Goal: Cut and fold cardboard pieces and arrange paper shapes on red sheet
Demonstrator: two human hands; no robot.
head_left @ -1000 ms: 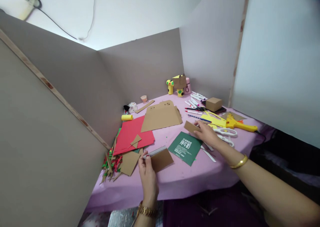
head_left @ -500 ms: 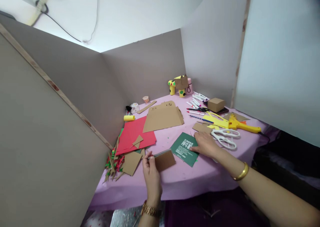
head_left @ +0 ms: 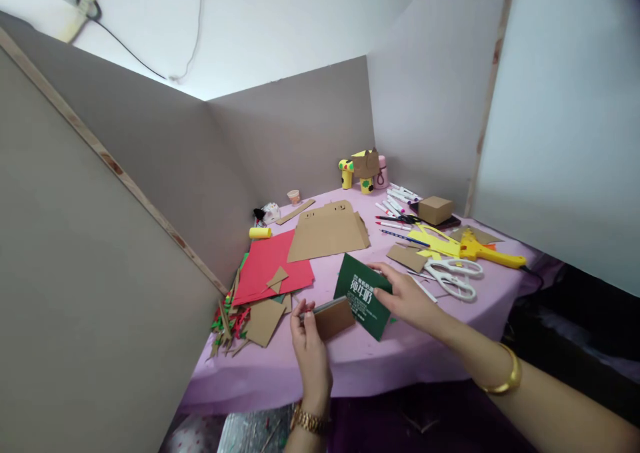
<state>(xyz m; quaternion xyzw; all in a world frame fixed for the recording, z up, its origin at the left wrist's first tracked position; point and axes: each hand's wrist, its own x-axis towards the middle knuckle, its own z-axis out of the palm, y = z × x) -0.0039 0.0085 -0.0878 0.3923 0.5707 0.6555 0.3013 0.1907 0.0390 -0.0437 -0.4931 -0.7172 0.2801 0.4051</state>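
My left hand (head_left: pixel 311 346) is closed on a small folded piece of brown cardboard (head_left: pixel 334 320), its thumb on the near side. Beside it, my right hand (head_left: pixel 407 300) pinches the right edge of a green printed card (head_left: pixel 361 300) with white lettering. The card is tilted up off the table, and its lower left part lies behind the brown piece. I cannot tell whether the two pieces touch. Right of my right hand lie white-handled scissors (head_left: pixel 454 276) and a flat cardboard scrap (head_left: pixel 407 258).
Red sheets (head_left: pixel 273 270) and a large cardboard sheet (head_left: pixel 327 236) lie behind my hands. Cardboard offcuts (head_left: pixel 265 321) pile up at left. A yellow glue gun (head_left: pixel 487 252), a small box (head_left: pixel 435 210) and several markers (head_left: pixel 390 206) are at right. Grey partitions (head_left: pixel 300 126) enclose the table.
My right hand has lifted the green card from the table and brought it left, close to the cardboard piece. My left hand still holds that piece and has shifted slightly right.
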